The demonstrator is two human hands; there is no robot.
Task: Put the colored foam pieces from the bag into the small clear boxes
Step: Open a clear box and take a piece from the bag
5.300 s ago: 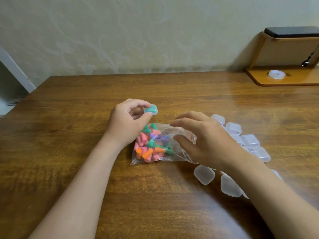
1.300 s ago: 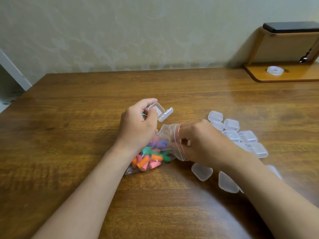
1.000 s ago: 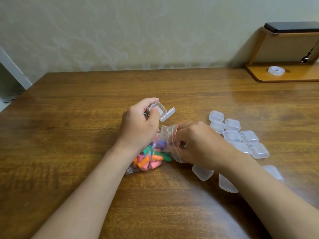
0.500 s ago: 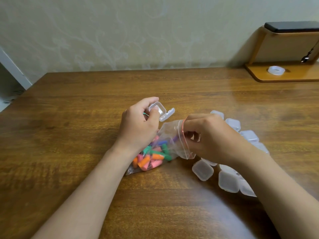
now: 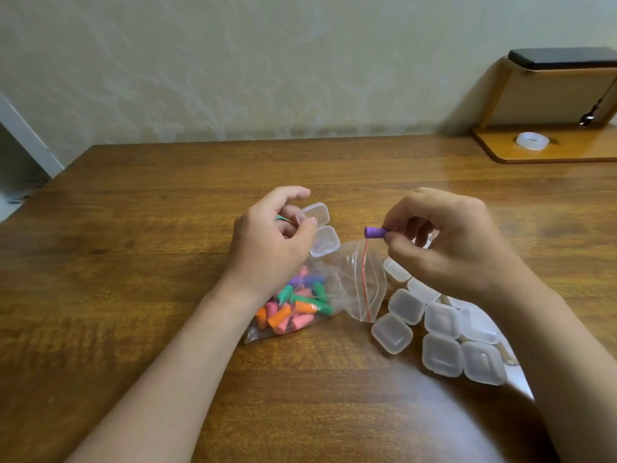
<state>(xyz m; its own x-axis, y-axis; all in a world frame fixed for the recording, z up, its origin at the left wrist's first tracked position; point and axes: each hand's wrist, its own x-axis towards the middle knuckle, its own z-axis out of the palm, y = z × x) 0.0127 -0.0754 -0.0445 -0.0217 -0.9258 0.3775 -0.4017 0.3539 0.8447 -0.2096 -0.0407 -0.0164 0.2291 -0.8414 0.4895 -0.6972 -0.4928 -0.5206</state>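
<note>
Head view. Left hand [image 5: 267, 242]: fingers curled round a small clear box [image 5: 317, 232], lid swung open, thumb at the rim. A sliver of green shows inside the fingers; can't tell what.

Right hand [image 5: 444, 242]: thumb and forefinger pinch one end of a purple foam piece [image 5: 374, 232], other fingers loosely curled. The piece is in the air above the bag's mouth, near the open box but apart from it.

Bag [image 5: 347, 282] lies on the table [image 5: 133, 262], with more foam pieces [image 5: 293, 305] bunched at its closed end. Closed boxes [image 5: 440, 329] are clustered just beside it, under the right forearm.

Handling, my guess: the foam is very light and squashy, so a light end pinch holds it and it can be pressed in. The box is thin, hard and slick; grip its base.
</note>
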